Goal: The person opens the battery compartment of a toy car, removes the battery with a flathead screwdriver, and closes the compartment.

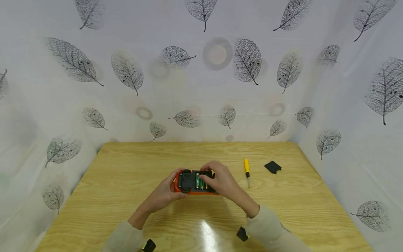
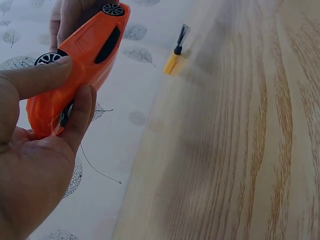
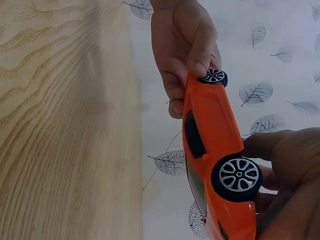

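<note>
An orange toy car (image 1: 177, 183) is held upside down over the table, its black underside facing up. Green batteries (image 1: 197, 181) lie side by side in the open compartment in that underside. My left hand (image 1: 160, 194) grips one end of the car, thumb and fingers on opposite sides, as the left wrist view shows on the orange body (image 2: 82, 62). At the other end is my right hand (image 1: 223, 180), its thumb on the batteries and its fingers bent over the car's far edge. Part of the compartment is hidden under the right hand.
On the wooden table (image 1: 135, 157), right of the car, lies a screwdriver (image 1: 247, 167) with a yellow handle. Farther right is a small black battery cover (image 1: 272, 167). A white curtain with leaf prints (image 1: 189, 94) stands behind the table and along both sides.
</note>
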The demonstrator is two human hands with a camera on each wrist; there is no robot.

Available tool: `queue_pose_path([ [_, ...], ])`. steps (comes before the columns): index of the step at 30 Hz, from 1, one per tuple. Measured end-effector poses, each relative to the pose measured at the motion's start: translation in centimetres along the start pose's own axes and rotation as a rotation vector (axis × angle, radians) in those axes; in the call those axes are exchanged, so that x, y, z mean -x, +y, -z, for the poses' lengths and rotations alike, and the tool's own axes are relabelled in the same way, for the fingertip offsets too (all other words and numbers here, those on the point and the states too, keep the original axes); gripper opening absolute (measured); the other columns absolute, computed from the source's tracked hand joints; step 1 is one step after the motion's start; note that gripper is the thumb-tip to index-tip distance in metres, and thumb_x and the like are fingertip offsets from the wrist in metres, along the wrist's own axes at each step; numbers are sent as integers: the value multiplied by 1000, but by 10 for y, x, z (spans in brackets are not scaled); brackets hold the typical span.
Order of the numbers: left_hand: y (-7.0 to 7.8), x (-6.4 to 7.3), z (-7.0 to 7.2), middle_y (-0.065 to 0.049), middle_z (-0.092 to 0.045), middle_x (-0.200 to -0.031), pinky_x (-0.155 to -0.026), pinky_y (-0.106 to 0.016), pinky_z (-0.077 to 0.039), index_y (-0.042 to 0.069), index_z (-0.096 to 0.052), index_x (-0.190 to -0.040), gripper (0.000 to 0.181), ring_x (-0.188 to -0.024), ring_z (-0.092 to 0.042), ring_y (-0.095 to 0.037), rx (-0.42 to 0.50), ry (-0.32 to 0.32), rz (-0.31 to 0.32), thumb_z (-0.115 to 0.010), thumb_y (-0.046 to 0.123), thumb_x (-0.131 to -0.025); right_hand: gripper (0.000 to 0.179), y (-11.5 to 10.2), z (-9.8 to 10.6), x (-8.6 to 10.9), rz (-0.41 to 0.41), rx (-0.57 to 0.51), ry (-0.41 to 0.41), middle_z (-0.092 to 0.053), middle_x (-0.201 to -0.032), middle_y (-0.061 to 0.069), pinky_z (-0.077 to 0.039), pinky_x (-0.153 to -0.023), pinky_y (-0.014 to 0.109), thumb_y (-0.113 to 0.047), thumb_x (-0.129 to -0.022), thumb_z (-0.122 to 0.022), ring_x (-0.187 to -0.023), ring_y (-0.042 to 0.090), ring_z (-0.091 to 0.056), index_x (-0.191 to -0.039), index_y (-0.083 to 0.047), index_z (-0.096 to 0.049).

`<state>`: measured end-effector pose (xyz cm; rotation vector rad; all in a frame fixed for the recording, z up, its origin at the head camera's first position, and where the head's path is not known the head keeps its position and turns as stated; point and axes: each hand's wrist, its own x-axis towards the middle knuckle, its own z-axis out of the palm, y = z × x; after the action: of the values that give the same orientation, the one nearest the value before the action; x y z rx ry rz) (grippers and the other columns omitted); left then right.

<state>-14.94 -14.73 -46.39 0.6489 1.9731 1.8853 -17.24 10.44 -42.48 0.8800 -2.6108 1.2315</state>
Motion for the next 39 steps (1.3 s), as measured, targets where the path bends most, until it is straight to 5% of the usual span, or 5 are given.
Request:
queue_pose_path([
  [27, -5, -5, -3, -32, -31, -156, -93, -31, -57, 3, -20, -161, 84, -127, -58, -38, 3, -9, -25, -70, -7, -94, 13, 5, -2, -3, 54, 6, -11, -69, -113, 7, -51, -88, 43, -14, -89, -83, -105, 25, -56, -99, -7, -78],
  [34, -6, -6, -3, -32, -32, -156, -93, -31, -57, 1, -18, -161, 85, -128, -57, -38, 7, 8, -11, -70, -6, -94, 16, 10, -5, -1, 169, -52, 48, -69, -120, 10, -55, -92, 47, -7, -88, -83, -114, 27, -57, -102, -7, -74],
  [39, -7, -6, 0, -31, -29, -158, -95, -31, -56, -1, -17, -161, 85, -133, -53, -40, 19, 19, -15, -70, -5, -95, 18, 6, -8, 1, 227, -99, 103, -67, -112, 7, -61, -84, 42, -3, -88, -82, -106, 24, -62, -102, -8, -73],
])
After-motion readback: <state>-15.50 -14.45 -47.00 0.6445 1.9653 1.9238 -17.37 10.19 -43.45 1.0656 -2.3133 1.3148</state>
